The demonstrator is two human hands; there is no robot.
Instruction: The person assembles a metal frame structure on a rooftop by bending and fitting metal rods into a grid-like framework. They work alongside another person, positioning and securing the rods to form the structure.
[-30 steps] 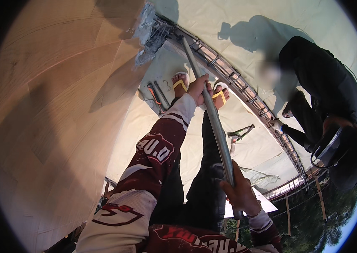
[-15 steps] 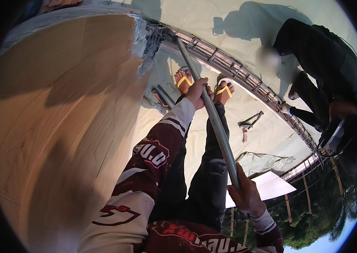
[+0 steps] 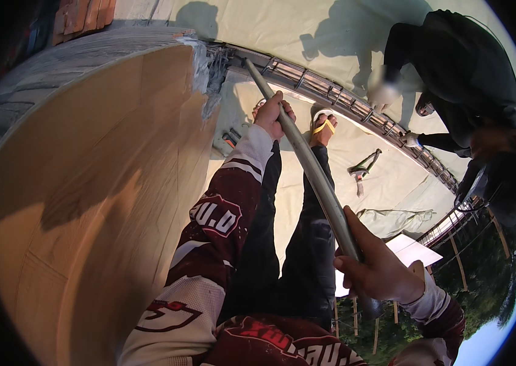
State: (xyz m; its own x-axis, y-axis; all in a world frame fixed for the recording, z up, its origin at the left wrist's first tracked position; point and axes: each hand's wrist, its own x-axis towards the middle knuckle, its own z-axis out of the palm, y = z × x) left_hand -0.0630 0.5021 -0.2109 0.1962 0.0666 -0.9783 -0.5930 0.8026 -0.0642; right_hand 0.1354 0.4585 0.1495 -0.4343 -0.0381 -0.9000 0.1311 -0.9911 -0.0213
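Observation:
A long grey metal pipe (image 3: 316, 171) runs slantwise in front of my body. My left hand (image 3: 273, 116) is wrapped round it toward the far end, which lies against a rebar cage (image 3: 331, 91). Closer to me, my right hand (image 3: 380, 268) grips the pipe near its lower end, the index finger stretched along it. That end shows just below the right hand. The cage of thin bars and ties stretches from the concrete corner off to the right.
On the right a co-worker (image 3: 459, 85) in dark clothes crouches, a gloved hand (image 3: 412, 139) on the cage. A green-handled tool (image 3: 362, 171) lies on the pale sheet (image 3: 392, 201). More tools (image 3: 231, 138) lie by my left foot. Wooden panelling (image 3: 99, 158) rises at left; bricks (image 3: 84, 18) sit behind.
My right hand has moved right and closer to me, and the pipe's lower end now shows below it. The left hand and the pipe's far end have shifted slightly left.

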